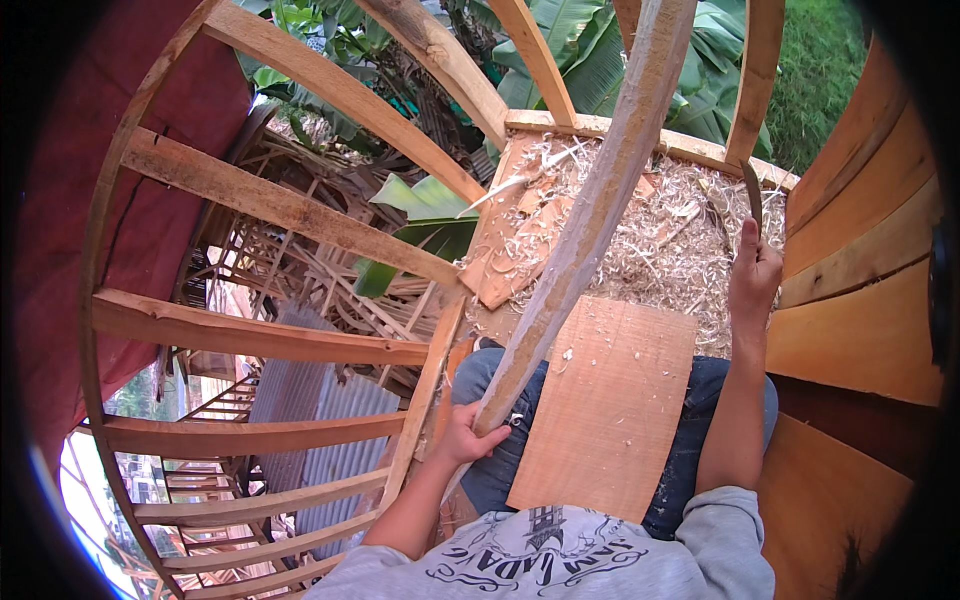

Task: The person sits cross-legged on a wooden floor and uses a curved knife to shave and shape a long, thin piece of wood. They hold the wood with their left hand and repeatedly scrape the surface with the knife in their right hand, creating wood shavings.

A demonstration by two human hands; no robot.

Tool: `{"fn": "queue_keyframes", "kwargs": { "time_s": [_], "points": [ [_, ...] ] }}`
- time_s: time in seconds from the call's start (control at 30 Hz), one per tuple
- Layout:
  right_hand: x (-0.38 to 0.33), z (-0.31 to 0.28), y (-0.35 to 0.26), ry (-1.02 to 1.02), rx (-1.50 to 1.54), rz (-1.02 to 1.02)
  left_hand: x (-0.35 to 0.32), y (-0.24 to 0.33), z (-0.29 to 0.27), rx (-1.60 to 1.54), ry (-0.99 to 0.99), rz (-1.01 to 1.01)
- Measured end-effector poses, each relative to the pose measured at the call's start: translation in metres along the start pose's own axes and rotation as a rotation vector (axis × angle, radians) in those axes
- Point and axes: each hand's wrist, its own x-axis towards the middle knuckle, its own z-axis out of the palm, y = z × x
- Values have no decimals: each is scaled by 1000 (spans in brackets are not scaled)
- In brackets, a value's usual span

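Note:
A long squared wooden pole (600,190) slants from beside my left thigh up past the top edge of the view. My left hand (472,436) is closed around its lower part. At the right, my right hand (755,272) grips a knife (752,192) with its dark, narrow blade pointing up and away from me. The blade is apart from the pole; its handle is mostly hidden in my fist. Across my lap lies a flat, light-brown wooden board (608,405) with a few small shavings on it.
Curled wood shavings (680,250) cover the floor ahead. Wooden slats (270,335) form an open railing at the left, and a plank wall (850,320) stands close at the right. Corrugated metal sheets (345,430) and scrap wood lie below, with banana plants (590,65) beyond.

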Motion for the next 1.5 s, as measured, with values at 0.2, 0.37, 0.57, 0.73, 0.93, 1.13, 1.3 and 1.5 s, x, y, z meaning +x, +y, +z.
{"fn": "queue_keyframes", "kwargs": {
  "time_s": [0.2,0.37,0.57,0.73,0.93,1.13,1.3,1.5],
  "points": [
    [-96,34,-49,-396,-94,-476,5,15,4,-29,25,-62],
    [-106,52,-59,-462,-136,-455,0,1,4,-69,75,-65],
    [-119,47,-52,-599,-151,-568,3,9,7,-10,74,-43],
    [-105,60,-46,-506,-73,-411,3,3,11,29,117,-29],
    [-119,56,-42,-618,-153,-629,3,5,17,-10,162,-38],
    [-83,47,-50,-591,-190,-368,5,5,17,82,159,-15],
    [-120,53,-40,-748,-153,-685,4,4,17,61,160,10],
    [-86,53,-38,-501,-123,-543,4,2,18,59,169,-23]
  ]
}}
